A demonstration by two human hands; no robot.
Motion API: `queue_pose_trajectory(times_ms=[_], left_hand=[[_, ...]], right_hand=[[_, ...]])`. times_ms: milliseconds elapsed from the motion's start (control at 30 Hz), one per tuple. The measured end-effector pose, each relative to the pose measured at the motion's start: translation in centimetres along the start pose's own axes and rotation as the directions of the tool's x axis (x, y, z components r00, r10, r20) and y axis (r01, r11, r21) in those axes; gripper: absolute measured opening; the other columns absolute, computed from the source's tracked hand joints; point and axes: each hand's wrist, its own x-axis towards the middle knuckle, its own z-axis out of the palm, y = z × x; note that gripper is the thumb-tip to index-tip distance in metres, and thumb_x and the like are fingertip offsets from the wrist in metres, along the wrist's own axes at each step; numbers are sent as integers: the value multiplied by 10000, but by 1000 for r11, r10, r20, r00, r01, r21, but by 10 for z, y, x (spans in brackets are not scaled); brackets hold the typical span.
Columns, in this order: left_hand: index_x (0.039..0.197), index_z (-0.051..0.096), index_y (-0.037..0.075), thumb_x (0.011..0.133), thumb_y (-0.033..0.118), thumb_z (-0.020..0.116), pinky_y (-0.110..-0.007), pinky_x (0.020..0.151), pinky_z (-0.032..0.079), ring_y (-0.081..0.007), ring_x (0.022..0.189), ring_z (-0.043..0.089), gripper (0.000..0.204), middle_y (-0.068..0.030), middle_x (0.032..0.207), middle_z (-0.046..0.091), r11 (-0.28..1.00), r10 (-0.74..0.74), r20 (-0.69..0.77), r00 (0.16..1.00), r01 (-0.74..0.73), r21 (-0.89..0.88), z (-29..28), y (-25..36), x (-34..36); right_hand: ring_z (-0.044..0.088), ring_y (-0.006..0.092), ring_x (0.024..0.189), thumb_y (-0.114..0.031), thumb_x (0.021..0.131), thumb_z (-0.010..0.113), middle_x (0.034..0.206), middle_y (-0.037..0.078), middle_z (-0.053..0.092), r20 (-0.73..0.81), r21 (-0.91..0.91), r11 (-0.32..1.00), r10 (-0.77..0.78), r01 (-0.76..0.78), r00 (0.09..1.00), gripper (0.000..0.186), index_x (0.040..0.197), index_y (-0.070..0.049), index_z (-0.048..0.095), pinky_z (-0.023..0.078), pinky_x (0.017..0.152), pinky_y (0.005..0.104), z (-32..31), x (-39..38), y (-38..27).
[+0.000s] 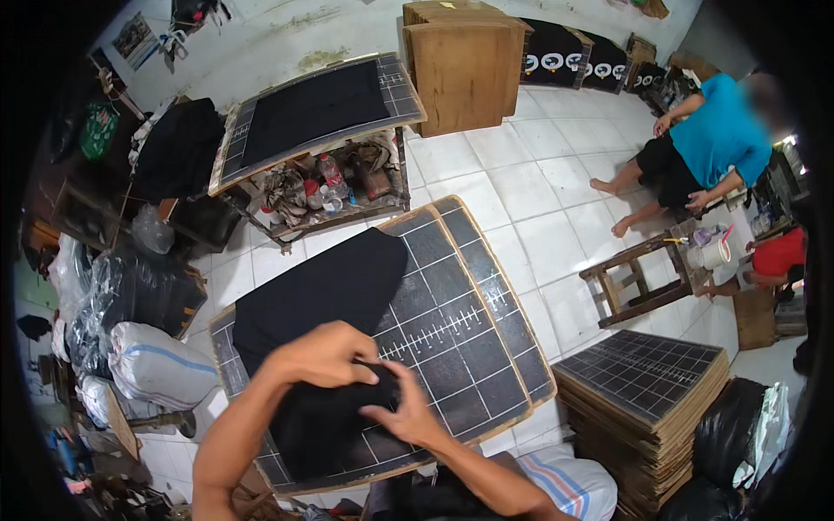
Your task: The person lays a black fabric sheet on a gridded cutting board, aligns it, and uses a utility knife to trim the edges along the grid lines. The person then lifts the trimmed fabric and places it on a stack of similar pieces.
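Black cloth (321, 304) flat on gridded board (452, 347), left hand (317, 354) and right hand (404, 412) pinching it

A stack of gridded boards (641, 379) is sitting at four o'clock, with black plastic bags (728, 434) bulging just beside it. At two o'clock a person in a blue shirt (717, 135) is sitting near a wooden stool (638, 282). White sacks (161, 365) are lying at nine o'clock, and wooden crates (465, 65) are standing at twelve.
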Motion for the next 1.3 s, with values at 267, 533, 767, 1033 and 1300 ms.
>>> queue_pose_trajectory(times_ms=[267,533,767,1033,1300], left_hand=[[769,666,0,699,85,811,-253,651,424,-101,697,546,182,-17,749,606,966,-118,-682,722,-75,-246,-102,59,-137],[1204,592,-1,945,201,619,-284,905,481,-165,975,619,330,-80,1039,626,948,46,-995,94,-317,15,-157,59,-385],[1220,620,1,980,221,602,-305,924,523,-190,1017,650,326,-111,1118,658,826,22,-984,-177,-552,118,-95,92,-577],[1207,661,13,992,223,618,-322,912,577,-214,1001,698,304,-140,1166,701,716,-84,-978,-192,-695,75,-75,114,-578],[888,647,124,887,183,698,-367,727,553,-177,748,635,77,-29,853,662,699,-453,-890,-61,-643,-312,-107,-61,-406]], right_hand=[[659,457,929,-309,874,704,916,268,692,305,-96,979,203,-182,931,364,995,33,681,519,842,487,182,42,14],[689,387,871,-228,821,727,916,221,701,447,-90,964,-185,250,875,304,985,24,680,528,800,444,98,45,-68],[604,142,741,-148,805,796,794,71,661,559,-158,837,-362,525,746,228,946,3,698,491,710,320,-68,11,-255],[591,72,834,-40,783,660,879,4,632,141,-156,599,-774,785,618,172,954,-18,650,472,800,204,-112,-23,-430],[664,123,853,117,817,663,937,69,692,188,-164,811,-534,562,825,248,1054,47,661,548,796,255,-92,171,-329]])
